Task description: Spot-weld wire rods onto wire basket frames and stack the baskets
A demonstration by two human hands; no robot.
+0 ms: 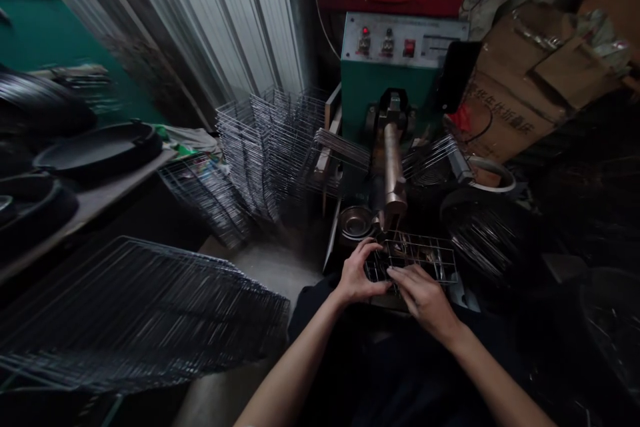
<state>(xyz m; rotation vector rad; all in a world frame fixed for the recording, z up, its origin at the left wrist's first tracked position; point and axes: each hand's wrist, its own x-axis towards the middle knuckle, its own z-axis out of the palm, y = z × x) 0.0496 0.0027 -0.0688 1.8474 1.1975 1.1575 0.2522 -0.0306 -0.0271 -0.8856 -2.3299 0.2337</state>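
Observation:
A small wire rack (440, 260) lies under the tip of a spot welder's metal arm (393, 173). My left hand (357, 275) curves around the rack's left end, with thumb and fingers on opposite sides of it. My right hand (423, 293) is at the rack's near side, its fingers closed together over the wires. Whatever is between those fingers is hidden. A round metal dish (356, 221) sits just beyond my left hand. The green welding machine (390, 90) stands behind, with a red lamp lit on its panel.
Tall stacks of wire racks (270, 147) stand left of the machine. A larger pile of wire grids (150, 320) fills the near left. Loose wire rods (485, 237) lie at right. Cardboard boxes (530, 87) are stacked behind. Dark round pans (100, 153) rest on a left bench.

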